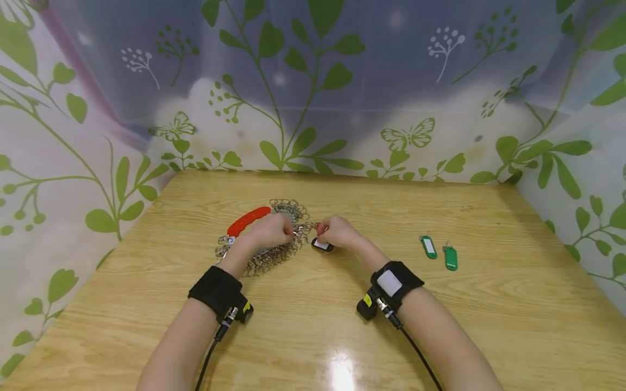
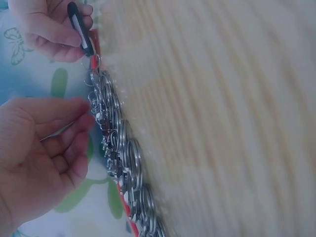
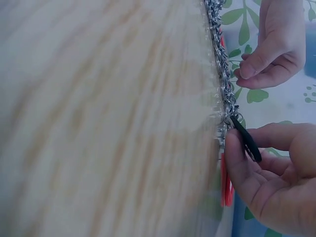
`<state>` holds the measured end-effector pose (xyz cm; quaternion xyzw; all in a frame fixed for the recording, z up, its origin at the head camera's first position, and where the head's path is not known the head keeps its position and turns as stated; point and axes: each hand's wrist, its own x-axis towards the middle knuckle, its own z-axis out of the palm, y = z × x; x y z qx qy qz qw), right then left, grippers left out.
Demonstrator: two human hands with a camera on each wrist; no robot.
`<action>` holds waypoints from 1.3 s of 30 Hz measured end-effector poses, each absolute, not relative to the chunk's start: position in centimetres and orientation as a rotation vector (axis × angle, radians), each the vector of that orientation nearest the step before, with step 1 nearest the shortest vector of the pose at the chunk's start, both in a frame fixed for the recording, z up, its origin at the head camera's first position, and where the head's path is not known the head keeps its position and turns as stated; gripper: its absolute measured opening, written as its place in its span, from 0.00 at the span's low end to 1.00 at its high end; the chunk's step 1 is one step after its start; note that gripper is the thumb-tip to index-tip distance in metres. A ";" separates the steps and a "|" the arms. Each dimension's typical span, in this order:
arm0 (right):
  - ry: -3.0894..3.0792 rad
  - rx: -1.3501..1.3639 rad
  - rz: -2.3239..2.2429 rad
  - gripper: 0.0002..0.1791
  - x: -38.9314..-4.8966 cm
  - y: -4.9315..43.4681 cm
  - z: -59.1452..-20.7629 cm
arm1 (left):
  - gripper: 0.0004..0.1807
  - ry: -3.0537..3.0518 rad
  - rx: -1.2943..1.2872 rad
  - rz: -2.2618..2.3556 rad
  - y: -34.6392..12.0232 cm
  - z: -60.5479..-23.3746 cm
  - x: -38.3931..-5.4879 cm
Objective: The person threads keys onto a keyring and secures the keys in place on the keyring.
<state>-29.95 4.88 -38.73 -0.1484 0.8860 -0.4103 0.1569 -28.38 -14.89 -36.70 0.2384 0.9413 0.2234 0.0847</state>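
Observation:
My right hand (image 1: 338,231) pinches a black key tag (image 3: 245,138) with a white label between thumb and fingers. A small metal ring (image 3: 233,118) sits at the tag's end, close to the bunch. Something red (image 1: 319,227) shows just beyond these fingertips. My left hand (image 1: 275,230) is over the bunch of metal rings (image 1: 266,259), its thumb and fingertips drawn together right at the upper rings. I cannot tell whether it holds one of them. A curved red handle (image 1: 248,218) lies on the far left side of the bunch, partly covered by my left hand.
Two green key tags (image 1: 450,257) lie apart on the right side of the wooden table (image 1: 303,336). A curtain (image 1: 303,98) with a leaf pattern borders the far edge. Cables (image 1: 415,347) run from both wristbands along my forearms.

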 end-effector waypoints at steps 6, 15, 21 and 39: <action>2.514 -0.384 -1.170 0.02 -29.7 4.9 -38.8 | 0.25 2.737 0.806 0.680 -15.0 -36.9 -28.1; 2.627 -0.551 -0.856 0.04 -29.1 5.0 -38.0 | 0.22 2.665 0.829 0.624 -14.8 -36.9 -27.7; 2.678 -0.633 -0.722 0.05 -28.8 4.9 -37.9 | 0.21 2.629 0.759 0.590 -14.7 -37.1 -27.5; 2.774 -0.709 -0.473 0.14 -27.8 5.5 -37.2 | 0.23 2.714 0.829 0.660 -14.7 -37.2 -27.6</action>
